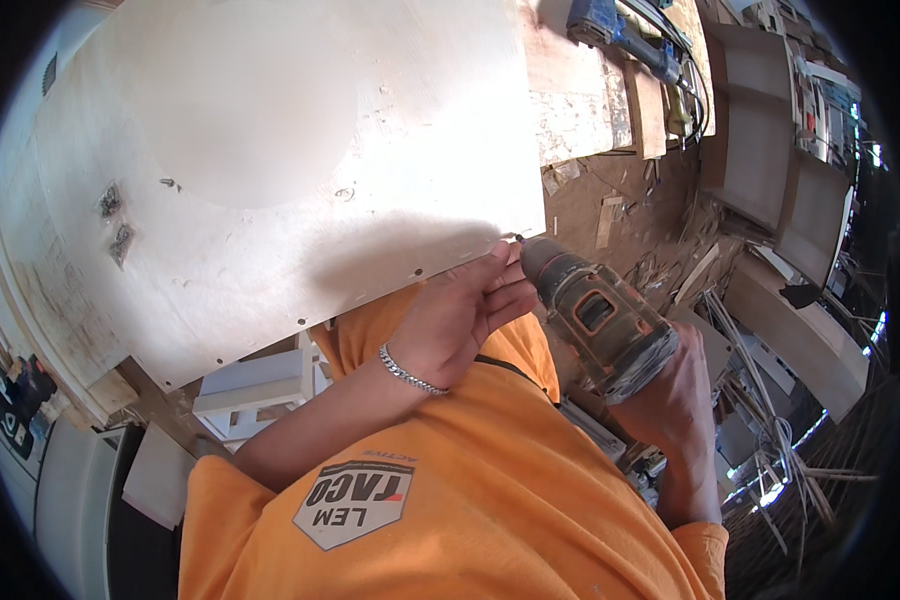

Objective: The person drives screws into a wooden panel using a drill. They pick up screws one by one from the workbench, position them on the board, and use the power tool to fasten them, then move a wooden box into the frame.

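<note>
My right hand (670, 390) grips a dusty orange-and-dark power drill (595, 310), angled toward the near right corner of a pale wooden board (430, 130). My left hand (470, 310), with a silver chain bracelet at the wrist, has its fingers curled at that corner, thumb and fingertips beside the drill's tip. A small dark fastener or bit (519, 240) shows at the tip; whether my fingers pinch it is unclear. Dark holes (418, 272) line the board's near edge. Two small heaps of screws or fasteners (112, 205) lie on the board's left part.
A blue tool (620, 40) with dark hose rests on timber at the back right. Pale wooden boxes (760, 150) and loose strips (770, 420) are at the right. A white frame (255, 385) is below the board. Scraps litter the brown ground (620, 190); dark tools (20, 400) sit far left.
</note>
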Demonstrator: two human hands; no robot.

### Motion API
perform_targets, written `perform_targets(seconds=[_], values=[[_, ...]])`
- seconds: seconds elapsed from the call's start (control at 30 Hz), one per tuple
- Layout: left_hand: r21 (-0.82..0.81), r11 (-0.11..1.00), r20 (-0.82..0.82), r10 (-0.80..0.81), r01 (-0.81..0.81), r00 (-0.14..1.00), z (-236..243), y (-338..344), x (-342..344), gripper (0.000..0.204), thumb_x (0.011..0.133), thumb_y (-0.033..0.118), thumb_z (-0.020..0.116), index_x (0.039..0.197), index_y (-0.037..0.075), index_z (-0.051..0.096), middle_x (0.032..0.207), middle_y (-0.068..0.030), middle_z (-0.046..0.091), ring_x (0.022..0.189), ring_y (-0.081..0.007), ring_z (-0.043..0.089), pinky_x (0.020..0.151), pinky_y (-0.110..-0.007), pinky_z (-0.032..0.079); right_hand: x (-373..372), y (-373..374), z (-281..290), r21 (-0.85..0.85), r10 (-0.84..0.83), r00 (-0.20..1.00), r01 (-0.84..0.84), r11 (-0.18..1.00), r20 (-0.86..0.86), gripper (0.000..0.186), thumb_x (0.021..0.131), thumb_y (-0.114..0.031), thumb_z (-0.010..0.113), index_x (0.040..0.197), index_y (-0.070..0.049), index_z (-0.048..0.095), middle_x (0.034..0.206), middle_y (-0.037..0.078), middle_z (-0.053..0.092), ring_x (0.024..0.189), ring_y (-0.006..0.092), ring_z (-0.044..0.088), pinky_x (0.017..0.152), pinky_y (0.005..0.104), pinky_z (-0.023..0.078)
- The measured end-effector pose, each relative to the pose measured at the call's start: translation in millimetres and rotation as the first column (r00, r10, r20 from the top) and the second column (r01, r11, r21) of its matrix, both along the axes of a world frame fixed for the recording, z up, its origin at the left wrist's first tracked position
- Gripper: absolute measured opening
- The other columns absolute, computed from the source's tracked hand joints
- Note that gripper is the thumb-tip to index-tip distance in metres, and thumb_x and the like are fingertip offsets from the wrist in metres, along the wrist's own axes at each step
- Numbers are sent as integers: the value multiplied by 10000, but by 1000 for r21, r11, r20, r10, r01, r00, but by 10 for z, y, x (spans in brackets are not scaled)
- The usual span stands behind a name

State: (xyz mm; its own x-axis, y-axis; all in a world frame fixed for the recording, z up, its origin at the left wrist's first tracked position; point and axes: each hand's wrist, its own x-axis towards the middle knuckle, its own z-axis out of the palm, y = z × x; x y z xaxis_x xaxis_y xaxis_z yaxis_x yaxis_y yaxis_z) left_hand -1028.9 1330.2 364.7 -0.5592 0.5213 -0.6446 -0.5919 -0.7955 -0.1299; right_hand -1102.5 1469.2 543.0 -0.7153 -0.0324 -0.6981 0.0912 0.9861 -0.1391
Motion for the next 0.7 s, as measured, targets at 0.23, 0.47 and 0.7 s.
perform_targets(seconds=[0.23, 0.47, 0.7], values=[[-111, 993, 7, 34, -33, 999, 76, 29, -10, 495, 1054, 409, 589, 1273, -33, 633, 1207, -99, 690, 1080, -170, 660, 1002, -322, 537, -83, 14, -35, -1, 30, 999, -30, 1000, 29, 408, 701, -181, 833, 1082, -64, 746, 810, 193, 716, 813, 411, 693, 739, 409, 555], [-278, 946, -207, -228, 166, 951, 224, -199, 58, 344, 1041, 340, 623, 1154, 22, 692, 1094, -90, 720, 929, -171, 674, 877, -311, 552, 1, 70, -103, -49, 69, 996, -72, 996, -54, 438, 702, -177, 814, 1121, -72, 741, 812, 201, 712, 826, 410, 694, 743, 409, 555], [-717, -618, 40, -498, -322, 866, 649, -1341, -148, 237, 906, 117, 743, 1104, 29, 648, 955, -123, 660, 769, -264, 658, 739, -369, 551, 321, 629, -401, -200, -85, 994, 69, 977, -69, 369, 731, -111, 788, 1086, -22, 734, 861, 179, 742, 823, 338, 740, 736, 392, 558]])
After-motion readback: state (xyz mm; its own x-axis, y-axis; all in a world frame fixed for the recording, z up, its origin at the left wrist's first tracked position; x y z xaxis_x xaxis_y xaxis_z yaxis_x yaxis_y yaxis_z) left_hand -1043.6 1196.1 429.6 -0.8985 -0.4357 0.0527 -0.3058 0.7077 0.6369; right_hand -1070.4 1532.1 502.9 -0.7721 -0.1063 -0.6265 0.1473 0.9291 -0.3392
